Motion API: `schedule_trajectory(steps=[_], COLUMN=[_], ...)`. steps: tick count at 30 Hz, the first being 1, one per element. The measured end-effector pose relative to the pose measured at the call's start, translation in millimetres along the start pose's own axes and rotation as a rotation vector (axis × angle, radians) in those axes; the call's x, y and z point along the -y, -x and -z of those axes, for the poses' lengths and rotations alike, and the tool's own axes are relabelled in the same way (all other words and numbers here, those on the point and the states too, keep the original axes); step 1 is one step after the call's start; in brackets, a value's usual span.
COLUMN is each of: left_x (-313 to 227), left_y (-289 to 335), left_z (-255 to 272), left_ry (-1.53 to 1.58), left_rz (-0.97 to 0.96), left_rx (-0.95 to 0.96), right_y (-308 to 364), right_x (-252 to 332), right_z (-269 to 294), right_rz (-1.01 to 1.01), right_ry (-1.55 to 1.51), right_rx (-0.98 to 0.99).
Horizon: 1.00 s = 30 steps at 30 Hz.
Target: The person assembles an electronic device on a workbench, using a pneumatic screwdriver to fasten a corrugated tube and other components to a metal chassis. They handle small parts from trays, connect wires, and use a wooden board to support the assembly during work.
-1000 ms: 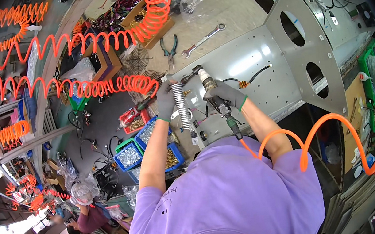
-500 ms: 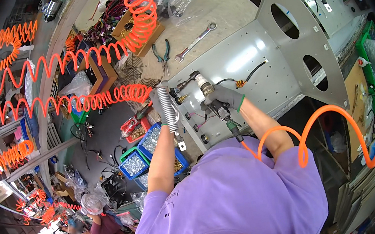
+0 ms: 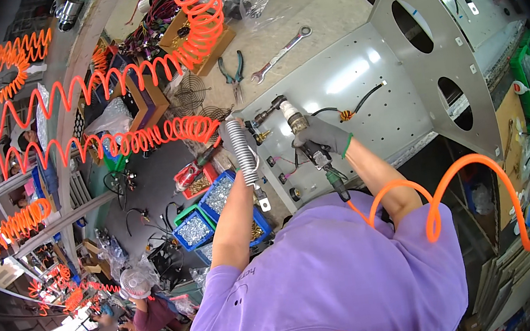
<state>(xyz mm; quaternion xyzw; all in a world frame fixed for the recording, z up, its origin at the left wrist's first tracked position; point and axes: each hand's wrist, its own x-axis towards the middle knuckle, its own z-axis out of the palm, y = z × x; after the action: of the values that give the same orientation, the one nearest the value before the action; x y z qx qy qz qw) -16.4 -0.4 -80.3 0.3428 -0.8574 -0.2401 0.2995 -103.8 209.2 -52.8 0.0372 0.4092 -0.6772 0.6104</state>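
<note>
While your right hand (image 3: 325,136) wraps the body of the air wrench (image 3: 296,120), the tool's angled head points left — its socket end lies between your two hands, near the edge of the grey metal panel (image 3: 358,63). Your left hand (image 3: 231,144) sits just beyond that end, partly hidden by a coiled spring (image 3: 243,153) — whether its fingers grip anything, you cannot tell. Farther off, pliers (image 3: 235,80) and a spanner (image 3: 281,55) lie on the surface (image 3: 324,7).
</note>
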Motion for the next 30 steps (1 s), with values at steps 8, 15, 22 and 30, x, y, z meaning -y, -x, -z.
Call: schedule_trajectory(steps=[8,15,22,30], left_x=[6,-1,-1,-7], left_y=[-1,-8,-7,-4], left_z=[0,12,7,7], left_ry=[0.031,-0.097,-0.247,0.239], left_rz=[-0.058,-0.252,-0.093,0.166], left_rx=[-0.009,0.182,0.009,0.081], right_y=[4,13,13,9], right_x=[6,11,8,3], right_z=[-10,-24,-24,-22], right_rz=[0.018,-0.021,0.005,-0.002], right_ry=[0.058,0.055,0.022,0.083], right_rx=[0.022,0.011,0.018,-0.027])
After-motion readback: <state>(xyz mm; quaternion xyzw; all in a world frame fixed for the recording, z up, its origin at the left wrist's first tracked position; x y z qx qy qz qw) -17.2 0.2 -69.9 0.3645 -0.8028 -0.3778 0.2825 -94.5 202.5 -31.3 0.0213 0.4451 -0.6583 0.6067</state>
